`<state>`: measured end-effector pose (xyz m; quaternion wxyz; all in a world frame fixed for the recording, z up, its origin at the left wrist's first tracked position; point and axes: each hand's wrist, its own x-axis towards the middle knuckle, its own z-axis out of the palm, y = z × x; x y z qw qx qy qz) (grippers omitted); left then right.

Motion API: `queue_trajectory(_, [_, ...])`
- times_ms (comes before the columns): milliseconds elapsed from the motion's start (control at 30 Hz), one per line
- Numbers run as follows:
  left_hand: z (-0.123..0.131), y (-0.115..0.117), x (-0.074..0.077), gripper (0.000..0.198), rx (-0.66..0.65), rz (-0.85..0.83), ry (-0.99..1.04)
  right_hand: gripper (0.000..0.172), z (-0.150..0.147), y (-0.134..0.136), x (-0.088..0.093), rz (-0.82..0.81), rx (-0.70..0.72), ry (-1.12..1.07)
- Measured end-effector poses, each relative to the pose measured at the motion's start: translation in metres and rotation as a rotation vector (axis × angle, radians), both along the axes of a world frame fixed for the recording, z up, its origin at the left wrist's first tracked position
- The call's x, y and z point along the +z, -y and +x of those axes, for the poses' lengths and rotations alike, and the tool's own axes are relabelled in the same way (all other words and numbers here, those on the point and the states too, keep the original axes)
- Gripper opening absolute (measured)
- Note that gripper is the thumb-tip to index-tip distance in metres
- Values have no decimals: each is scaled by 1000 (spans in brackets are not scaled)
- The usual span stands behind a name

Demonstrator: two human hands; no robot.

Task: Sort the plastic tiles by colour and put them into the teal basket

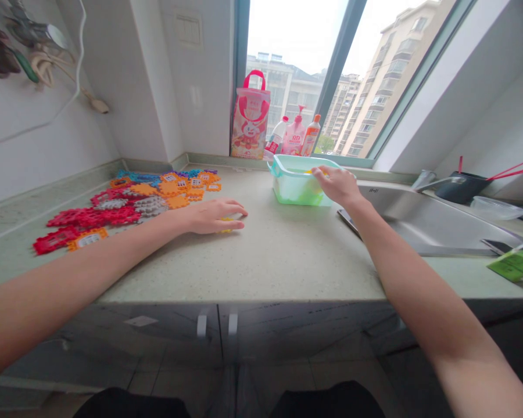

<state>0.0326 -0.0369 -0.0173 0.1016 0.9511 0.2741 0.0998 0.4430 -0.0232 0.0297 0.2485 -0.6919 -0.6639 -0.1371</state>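
Plainly, with the left hand (pixel 213 216) flat, grip wide, on a small yellow plastic piece (pixel 225 220) on the speckled desk (pixel 279 255), the right hand (pixel 337 184), its grip impossible to tell, leaning on the translucent green plastic tub (pixel 294 191) could shove it into the steel sink (pixel 422 226)

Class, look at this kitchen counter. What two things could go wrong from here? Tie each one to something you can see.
1. The tub stands close to the sink, and the right hand is at its rim. A careless push could slide or tip it towards the basin.
2. The left hand lies over a small yellow piece on the smooth counter. The piece could slip out from under the fingers.
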Motion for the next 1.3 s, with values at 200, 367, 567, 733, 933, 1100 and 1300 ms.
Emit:
queue_trajectory(200, [1, 2, 1, 56, 2, 50, 1, 64, 0, -2, -2, 13, 1, 16])
queue_trajectory(367, [-4, 5, 11, 68, 31, 121, -45, 63, -1, -1, -2, 10, -7, 19])
queue_trajectory(567, [-10, 2, 18, 54, 0, 116, -32, 62, -1, -2, -3, 22, 4, 31])
queue_trajectory(733, [-7, 2, 16, 50, -1, 87, 3, 60, -3, 0, -2, 29, 5, 27])
queue_trajectory(933, [-4, 6, 15, 54, 10, 85, 51, 56, -3, -2, -4, 82, 91, -53])
queue_trajectory(1100, [-5, 6, 13, 61, -32, 176, 128, 51, -12, 0, -7, 248, 255, -76])
queue_trajectory(1300, [-3, 7, 10, 60, -88, 361, 239, 50, -49, 22, -7, 336, 508, -60])
